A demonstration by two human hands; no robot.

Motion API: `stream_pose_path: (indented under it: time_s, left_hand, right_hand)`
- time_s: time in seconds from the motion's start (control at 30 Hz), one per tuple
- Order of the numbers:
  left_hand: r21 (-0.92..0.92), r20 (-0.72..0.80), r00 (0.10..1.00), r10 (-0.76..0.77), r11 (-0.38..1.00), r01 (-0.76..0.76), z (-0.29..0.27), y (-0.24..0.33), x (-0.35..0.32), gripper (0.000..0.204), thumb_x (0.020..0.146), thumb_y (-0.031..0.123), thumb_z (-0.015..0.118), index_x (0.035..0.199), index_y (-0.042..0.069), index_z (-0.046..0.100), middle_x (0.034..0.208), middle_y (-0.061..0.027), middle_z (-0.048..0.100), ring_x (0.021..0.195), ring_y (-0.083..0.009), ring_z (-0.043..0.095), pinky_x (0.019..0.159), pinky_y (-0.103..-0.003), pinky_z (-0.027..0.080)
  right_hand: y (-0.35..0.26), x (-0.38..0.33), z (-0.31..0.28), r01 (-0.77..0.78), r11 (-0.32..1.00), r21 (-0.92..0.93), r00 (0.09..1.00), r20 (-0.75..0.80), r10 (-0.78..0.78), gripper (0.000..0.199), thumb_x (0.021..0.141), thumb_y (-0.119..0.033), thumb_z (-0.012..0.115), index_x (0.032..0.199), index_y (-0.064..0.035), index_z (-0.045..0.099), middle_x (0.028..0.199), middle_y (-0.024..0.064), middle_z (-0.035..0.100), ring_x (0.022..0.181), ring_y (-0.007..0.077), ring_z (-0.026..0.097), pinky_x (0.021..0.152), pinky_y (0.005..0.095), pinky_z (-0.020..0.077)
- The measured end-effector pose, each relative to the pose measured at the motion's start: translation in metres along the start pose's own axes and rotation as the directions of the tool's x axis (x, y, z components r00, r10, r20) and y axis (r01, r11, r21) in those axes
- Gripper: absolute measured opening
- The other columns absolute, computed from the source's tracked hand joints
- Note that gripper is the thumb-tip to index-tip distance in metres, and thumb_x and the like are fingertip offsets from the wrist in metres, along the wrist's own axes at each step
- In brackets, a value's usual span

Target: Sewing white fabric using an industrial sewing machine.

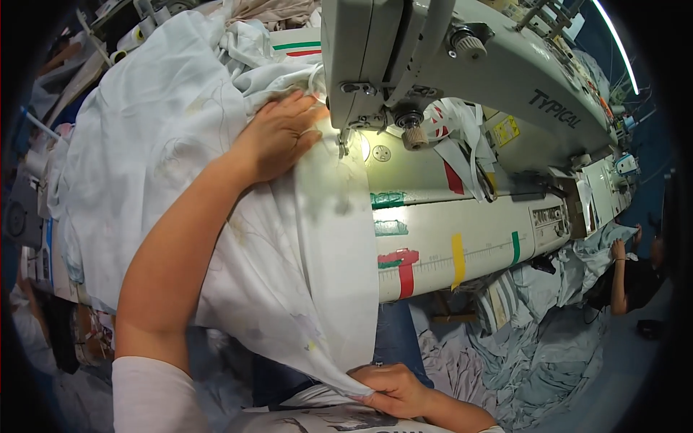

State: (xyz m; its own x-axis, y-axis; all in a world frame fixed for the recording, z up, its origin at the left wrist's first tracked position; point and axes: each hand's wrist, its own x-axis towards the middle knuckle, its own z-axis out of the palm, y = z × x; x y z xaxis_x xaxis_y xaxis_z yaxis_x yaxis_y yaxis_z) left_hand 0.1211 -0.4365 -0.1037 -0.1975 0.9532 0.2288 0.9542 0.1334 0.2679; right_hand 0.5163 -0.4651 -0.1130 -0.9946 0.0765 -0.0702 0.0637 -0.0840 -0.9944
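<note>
A large piece of white fabric [166, 144] covers the left of the sewing machine's bed and hangs over the front edge. My left hand [278, 137] lies on it with fingers stretched out, just left of the needle and presser foot [343, 144]. Low in front of my body, my right hand [392, 390] pinches a corner of the same fabric between thumb and fingers. The cloth runs fairly taut from that corner up to the presser foot. Above stands the pale sewing machine [505, 79], its lamp lighting the needle area.
Red, yellow and green tape strips [458, 260] mark the bed's front edge. White strips and scissors [485, 180] lie under the machine arm. Thread cones [133, 36] stand at the far left. Piled pale cloth [534, 353] lies lower right, near another person [628, 274] handling fabric.
</note>
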Motion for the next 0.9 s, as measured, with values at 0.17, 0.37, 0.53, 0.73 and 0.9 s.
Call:
stream_pose_path:
  time_s: [0.17, 0.37, 0.53, 0.73, 0.9]
  left_hand:
    - [0.05, 0.106, 0.994, 0.011, 0.999, -0.016, -0.001, -0.033, 0.036, 0.047, 0.096, 0.035, 0.041, 0.139, 0.017, 0.043, 0.15, -0.0099, 0.03, 0.14, -0.0282, 0.022, 0.113, -0.043, 0.014]
    - [0.051, 0.171, 0.98, -0.1, 0.994, 0.093, -0.013, -0.055, 0.063, 0.051, 0.096, 0.042, 0.038, 0.142, 0.02, 0.04, 0.152, -0.0077, 0.027, 0.141, -0.0274, 0.019, 0.114, -0.043, 0.011]
    - [0.156, 0.052, 0.994, -0.101, 0.984, 0.091, -0.007, -0.081, 0.085, 0.054, 0.096, 0.047, 0.035, 0.143, 0.021, 0.038, 0.153, -0.0069, 0.025, 0.142, -0.0253, 0.018, 0.114, -0.043, 0.01]
    - [0.162, 0.081, 0.987, -0.14, 0.979, 0.125, -0.008, -0.1, 0.112, 0.055, 0.095, 0.049, 0.035, 0.143, 0.022, 0.037, 0.153, -0.0056, 0.024, 0.142, -0.0248, 0.017, 0.114, -0.043, 0.011]
    - [0.222, 0.05, 0.983, -0.175, 0.962, 0.16, -0.012, -0.126, 0.134, 0.054, 0.095, 0.046, 0.038, 0.143, 0.021, 0.037, 0.152, -0.0071, 0.026, 0.14, -0.0255, 0.023, 0.114, -0.04, 0.016]
  right_hand:
    - [-0.009, 0.031, -0.008, 0.059, 0.993, -0.098, 0.998, 0.001, -0.059, 0.012, 0.083, 0.0, 0.057, 0.094, -0.0002, 0.062, 0.087, 0.0127, 0.063, 0.078, 0.0278, 0.063, 0.067, 0.0327, 0.049]
    - [-0.027, 0.064, -0.018, 0.142, 0.966, -0.217, 0.988, -0.035, -0.153, 0.009, 0.082, -0.002, 0.06, 0.091, -0.0014, 0.061, 0.085, 0.013, 0.061, 0.077, 0.0308, 0.061, 0.066, 0.0348, 0.0492]
    - [-0.045, 0.088, -0.032, 0.214, 0.933, -0.288, 0.964, -0.095, -0.25, 0.009, 0.081, -0.002, 0.061, 0.09, -0.0004, 0.061, 0.085, 0.0136, 0.061, 0.077, 0.0313, 0.062, 0.065, 0.0358, 0.0493]
    - [-0.051, 0.115, -0.05, 0.227, 0.903, -0.365, 0.952, -0.113, -0.286, 0.009, 0.081, -0.003, 0.061, 0.09, -0.0004, 0.061, 0.083, 0.0126, 0.061, 0.074, 0.0306, 0.061, 0.062, 0.0358, 0.0485]
    - [-0.054, 0.137, -0.061, 0.15, 0.905, -0.398, 0.972, -0.109, -0.209, 0.012, 0.081, -0.001, 0.063, 0.092, 0.0043, 0.066, 0.087, 0.0172, 0.066, 0.076, 0.0272, 0.066, 0.069, 0.0322, 0.0512]
